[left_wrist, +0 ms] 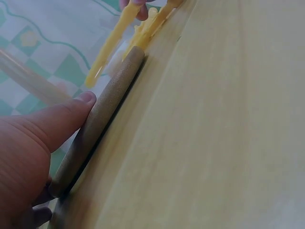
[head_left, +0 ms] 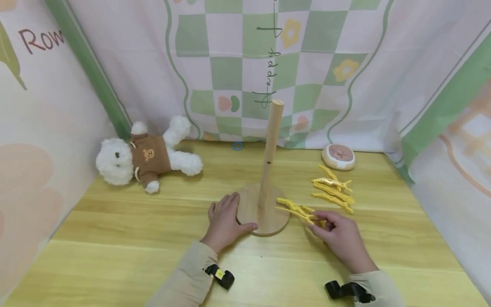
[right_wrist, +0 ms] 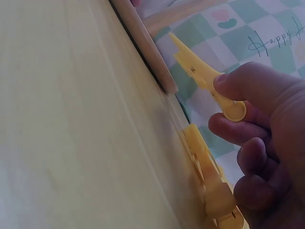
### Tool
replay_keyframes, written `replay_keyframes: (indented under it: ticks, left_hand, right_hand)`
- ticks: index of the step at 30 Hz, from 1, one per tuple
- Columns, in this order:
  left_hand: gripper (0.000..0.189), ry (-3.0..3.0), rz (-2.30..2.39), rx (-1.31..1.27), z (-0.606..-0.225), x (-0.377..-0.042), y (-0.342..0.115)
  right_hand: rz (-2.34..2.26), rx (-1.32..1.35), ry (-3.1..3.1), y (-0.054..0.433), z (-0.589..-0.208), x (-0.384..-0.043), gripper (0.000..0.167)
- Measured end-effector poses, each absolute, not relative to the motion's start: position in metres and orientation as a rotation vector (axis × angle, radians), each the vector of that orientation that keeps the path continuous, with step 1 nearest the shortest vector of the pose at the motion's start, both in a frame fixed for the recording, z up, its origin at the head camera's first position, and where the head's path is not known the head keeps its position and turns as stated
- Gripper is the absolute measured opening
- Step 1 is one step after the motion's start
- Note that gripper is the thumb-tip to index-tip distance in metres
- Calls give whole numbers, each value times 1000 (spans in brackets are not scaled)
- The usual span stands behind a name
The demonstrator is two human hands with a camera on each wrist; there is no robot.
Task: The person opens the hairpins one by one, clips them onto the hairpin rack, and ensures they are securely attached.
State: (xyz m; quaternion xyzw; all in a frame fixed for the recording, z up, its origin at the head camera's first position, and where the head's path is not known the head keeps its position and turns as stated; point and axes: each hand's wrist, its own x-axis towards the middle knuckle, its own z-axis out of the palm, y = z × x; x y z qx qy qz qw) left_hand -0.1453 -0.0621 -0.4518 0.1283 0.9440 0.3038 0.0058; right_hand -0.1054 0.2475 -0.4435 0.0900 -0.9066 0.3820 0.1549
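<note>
Behind your bare left hand (head_left: 226, 227) runs a creased beige fabric sleeve (head_left: 186, 275), with a black curved band (head_left: 228, 279) at the wrist bearing a small yellow patch (head_left: 220, 273). Behind your bare right hand (head_left: 342, 239), you wear a matching beige fabric cuff (head_left: 381, 289) and a black curved wristband (head_left: 337, 290).

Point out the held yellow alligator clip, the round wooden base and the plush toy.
Held yellow alligator clip (right_wrist: 204, 76): right wrist view, mid-body.
Round wooden base (head_left: 270, 221): head view, bare top before the post.
Plush toy (head_left: 151, 154): head view, brown top's front.
</note>
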Motion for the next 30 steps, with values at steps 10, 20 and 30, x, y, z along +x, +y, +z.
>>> replay_keyframes:
  ticks: [10, 20, 30]
  left_hand:
    - [105, 2951, 970, 402, -452, -145, -63]
    - [106, 2955, 982, 404, -455, -146, -63]
    - [107, 2961, 975, 413, -458, -147, -63]
  right_hand:
    - [1109, 296, -2631, 231, -443, -110, 29]
    - [1127, 302, -2641, 218, -444, -115, 27]
    - [1165, 159, -2788, 209, -437, -116, 36]
